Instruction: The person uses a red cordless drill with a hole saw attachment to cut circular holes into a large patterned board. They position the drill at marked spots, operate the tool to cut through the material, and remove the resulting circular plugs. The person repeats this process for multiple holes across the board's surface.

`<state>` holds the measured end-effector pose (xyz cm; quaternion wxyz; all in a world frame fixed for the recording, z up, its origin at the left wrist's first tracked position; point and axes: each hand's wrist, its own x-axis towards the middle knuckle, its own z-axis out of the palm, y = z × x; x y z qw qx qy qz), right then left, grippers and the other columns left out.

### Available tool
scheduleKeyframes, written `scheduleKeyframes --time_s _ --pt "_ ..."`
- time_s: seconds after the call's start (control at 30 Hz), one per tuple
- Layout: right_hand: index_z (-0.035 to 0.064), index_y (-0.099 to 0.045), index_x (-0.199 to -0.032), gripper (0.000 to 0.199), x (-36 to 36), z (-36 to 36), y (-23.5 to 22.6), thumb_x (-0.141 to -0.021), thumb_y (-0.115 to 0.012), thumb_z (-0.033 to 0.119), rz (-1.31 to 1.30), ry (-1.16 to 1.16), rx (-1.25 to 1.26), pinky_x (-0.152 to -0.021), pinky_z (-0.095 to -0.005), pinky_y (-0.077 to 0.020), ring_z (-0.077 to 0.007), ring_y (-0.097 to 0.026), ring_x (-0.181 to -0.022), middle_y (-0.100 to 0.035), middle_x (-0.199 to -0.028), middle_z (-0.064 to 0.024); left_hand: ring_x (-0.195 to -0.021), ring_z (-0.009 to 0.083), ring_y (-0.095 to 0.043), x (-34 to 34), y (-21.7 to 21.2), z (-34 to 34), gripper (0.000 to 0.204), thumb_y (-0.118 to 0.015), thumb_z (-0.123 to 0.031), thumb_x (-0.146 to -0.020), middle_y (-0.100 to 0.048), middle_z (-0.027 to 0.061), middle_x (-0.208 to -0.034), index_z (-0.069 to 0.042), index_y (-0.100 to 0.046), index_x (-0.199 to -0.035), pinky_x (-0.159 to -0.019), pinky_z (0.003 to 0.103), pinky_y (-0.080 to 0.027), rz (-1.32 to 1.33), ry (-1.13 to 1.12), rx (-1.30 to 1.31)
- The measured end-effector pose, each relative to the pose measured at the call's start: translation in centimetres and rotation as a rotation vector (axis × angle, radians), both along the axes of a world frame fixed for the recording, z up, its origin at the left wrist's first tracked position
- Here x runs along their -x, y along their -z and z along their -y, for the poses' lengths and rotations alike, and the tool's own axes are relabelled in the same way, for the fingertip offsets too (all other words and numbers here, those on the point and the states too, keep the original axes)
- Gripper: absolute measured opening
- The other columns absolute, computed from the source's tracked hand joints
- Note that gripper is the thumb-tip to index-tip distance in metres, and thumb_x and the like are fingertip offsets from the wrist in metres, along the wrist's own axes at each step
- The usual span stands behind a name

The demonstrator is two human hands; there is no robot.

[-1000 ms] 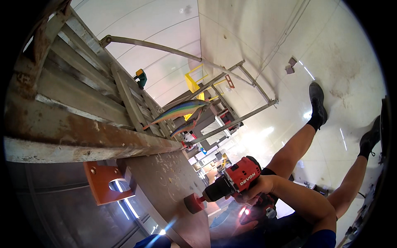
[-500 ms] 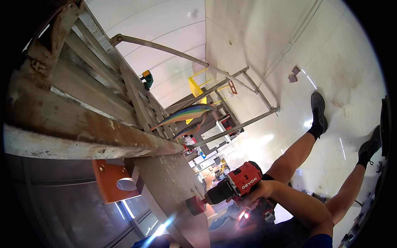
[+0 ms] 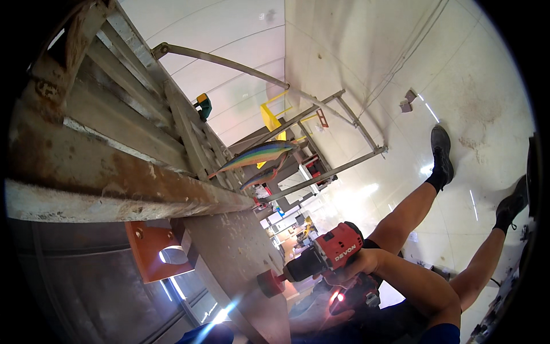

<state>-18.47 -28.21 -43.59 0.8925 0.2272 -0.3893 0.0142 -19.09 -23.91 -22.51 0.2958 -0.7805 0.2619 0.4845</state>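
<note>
A red and black cordless drill [image 3: 339,245] lies almost sideways in my right hand [image 3: 352,274], whose fingers wrap its handle. My left hand [image 3: 321,315] is dim and partly hidden below the drill. It appears cupped round the drill's base, where a red light glows. A red cylindrical hole saw [image 3: 270,284] sits in the chuck. Its front rests against, or very close to, the flat face of a grey steel beam [image 3: 229,249]; I cannot tell which. Bright glare at the beam's lower edge hides detail there.
A rusty, slatted metal frame [image 3: 126,198] fills the upper left. An orange-brown plate with a round hole [image 3: 157,252] adjoins the beam. Two fish-shaped pieces [image 3: 258,155] lie by a tubular metal stand [image 3: 326,178]. Legs with black shoes [image 3: 441,155] stand on the pale floor.
The drill has tilted slightly, and the hole saw sits a touch further left. My left hand shows more clearly beneath the drill. The rest looks nearly the same.
</note>
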Motion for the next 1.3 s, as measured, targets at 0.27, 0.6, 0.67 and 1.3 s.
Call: scheduleKeyframes --time_s 0.27,0.6,0.67,1.3 --pt "-0.0005 -0.06 -0.094 0.017 0.3 0.1 0.0 -0.083 -0.068 0.01 -0.067 -0.024 0.079 -0.05 -0.0248 -0.0398 -0.0113 -0.051 -0.05 -0.053 -0.059 -0.0038 -0.125 0.034 -0.046 0.7 0.2 2.6 0.074 -0.071 -0.043 -0.083 -0.047 0.0211 -0.133 -0.004 -0.04 -0.138 -0.104 0.042 -0.039 0.032 -0.049 -0.07" --pt "-0.0016 -0.058 -0.108 0.032 0.3 0.4 -0.1 -0.08 -0.069 0.008 0.006 -0.045 -0.033 -0.05 -0.0242 -0.0389 -0.0111 -0.051 -0.051 -0.056 -0.071 -0.0051 -0.124 0.0325 -0.049 0.5 0.1 0.4 0.073 -0.071 -0.041 -0.083 -0.049 0.021 -0.13 -0.003 -0.04 -0.137 -0.104 0.04 -0.04 0.033 -0.192 -0.044" --pt "-0.0013 -0.058 -0.108 0.032 0.2 0.3 0.0 -0.079 -0.069 0.008 0.024 -0.038 -0.047 -0.05 -0.0241 -0.039 -0.0112 -0.051 -0.051 -0.056 -0.071 -0.0052 -0.124 0.0323 -0.048 0.7 0.2 0.3 0.072 -0.071 -0.041 -0.084 -0.049 0.0208 -0.13 -0.003 -0.04 -0.137 -0.104 0.04 -0.041 0.057 -0.153 -0.016" --pt "-0.0002 -0.056 -0.101 0.026 0.2 0.0 -0.1 -0.079 -0.068 0.007 -0.018 -0.055 -0.026 -0.049 -0.0247 -0.0393 -0.0116 -0.051 -0.048 -0.055 -0.069 -0.0067 -0.124 0.0288 -0.051 0.1 -0.1 -3.6 0.075 -0.075 -0.035 -0.082 -0.051 0.0189 -0.131 0.001 -0.04 -0.138 -0.103 0.038 -0.041 0.004 -0.187 0.175"
